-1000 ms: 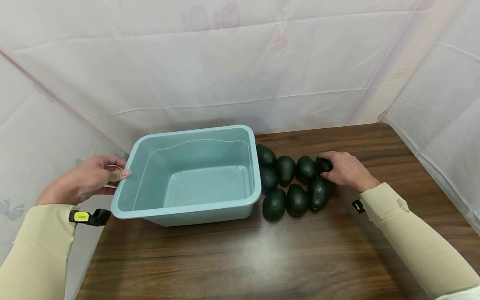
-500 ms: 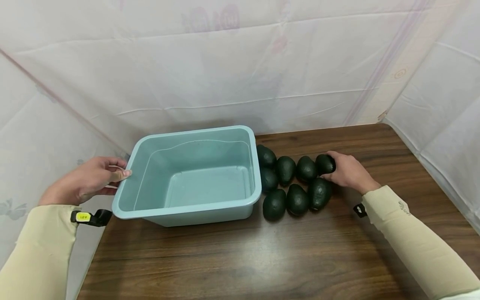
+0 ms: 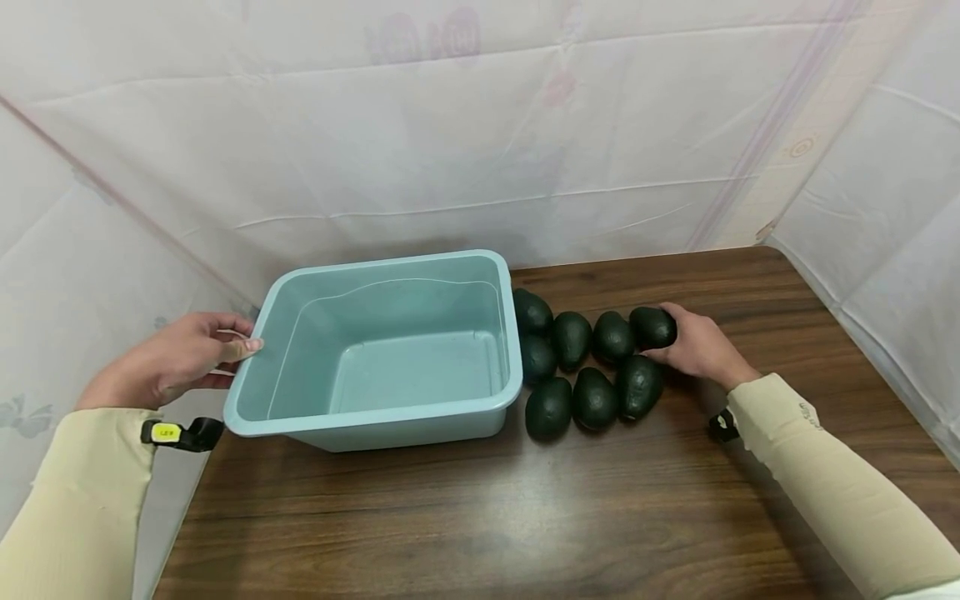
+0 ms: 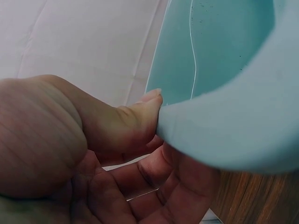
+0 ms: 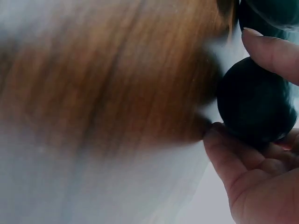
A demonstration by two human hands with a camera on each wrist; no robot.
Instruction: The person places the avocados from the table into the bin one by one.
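A light blue plastic tub (image 3: 480, 400) stands empty on the left part of a dark wooden table (image 3: 525, 517). My left hand (image 3: 176, 358) grips its left rim, thumb on top (image 4: 145, 109) and fingers curled under the rim (image 4: 224, 135). Right of the tub lie several dark green avocados (image 3: 573, 367) in two rows. My right hand (image 3: 697, 346) holds the far-right avocado (image 3: 651, 327) of the back row; in the right wrist view thumb and fingers curl round that avocado (image 5: 254, 100).
White plastic sheeting (image 3: 450, 125) hangs behind the table and along both sides. The table's left edge lies just under the tub's left rim. Bare wood stretches in front of the tub and avocados.
My right hand has slid back off the top of the far-right avocado and now holds it from the right side, so the fruit shows fully. The left hand and tub have stayed put.
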